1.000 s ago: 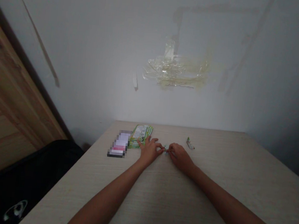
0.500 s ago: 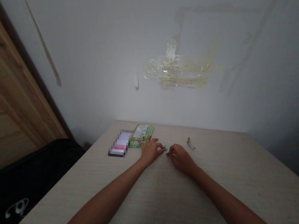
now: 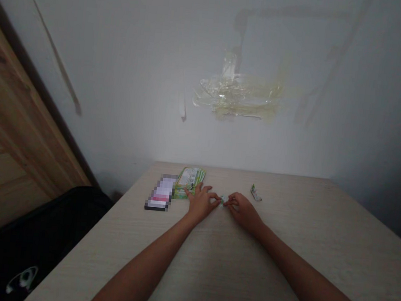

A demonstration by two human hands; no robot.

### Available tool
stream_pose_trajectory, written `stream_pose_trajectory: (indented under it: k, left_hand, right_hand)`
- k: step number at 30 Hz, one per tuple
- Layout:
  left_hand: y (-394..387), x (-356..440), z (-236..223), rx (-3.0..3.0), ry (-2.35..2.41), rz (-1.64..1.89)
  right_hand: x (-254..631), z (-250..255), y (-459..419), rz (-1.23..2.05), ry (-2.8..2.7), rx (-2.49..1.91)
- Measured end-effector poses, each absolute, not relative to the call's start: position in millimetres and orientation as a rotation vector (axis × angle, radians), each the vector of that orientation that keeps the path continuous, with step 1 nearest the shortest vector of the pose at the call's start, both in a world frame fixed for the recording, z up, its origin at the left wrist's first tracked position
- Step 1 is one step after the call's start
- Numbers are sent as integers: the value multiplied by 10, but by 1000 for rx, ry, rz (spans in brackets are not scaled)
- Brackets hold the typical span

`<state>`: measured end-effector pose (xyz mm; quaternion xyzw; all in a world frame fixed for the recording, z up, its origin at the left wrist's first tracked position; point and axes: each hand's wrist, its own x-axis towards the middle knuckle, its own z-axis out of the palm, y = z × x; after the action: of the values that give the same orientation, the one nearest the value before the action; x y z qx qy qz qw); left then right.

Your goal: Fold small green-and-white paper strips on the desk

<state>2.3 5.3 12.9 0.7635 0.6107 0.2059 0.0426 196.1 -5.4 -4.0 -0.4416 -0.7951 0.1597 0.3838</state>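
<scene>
Between my hands, low over the table, is a small green-and-white piece, perhaps paper or wrapper; its kind is too small to make out. My left hand pinches its left side between thumb and forefinger, the other fingers spread toward a green-and-white packet. At the right side of the piece, my right hand has its thumb and forefinger pressed together on the edge. A slim, crumpled green-and-white piece lies on the table beyond my right hand.
A phone with a blurred screen lies left of the packet. The pale wooden table meets a wall with patches of clear tape. A black bag or cloth and a wooden panel stand at the left.
My right fingers have shifted slightly at the small piece, and a little more of it shows. My left hand stays nearly still.
</scene>
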Motion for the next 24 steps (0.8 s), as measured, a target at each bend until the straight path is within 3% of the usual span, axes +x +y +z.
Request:
stream_pose_trajectory:
  k: [15, 24]
  left_hand:
    - [75, 15, 61, 2378, 1883, 686]
    - [71, 9, 86, 2327, 1845, 684]
  right_hand:
    - [1956, 59, -148, 339, -2157, -1004]
    - [1964, 13, -107, 556, -2050, -972]
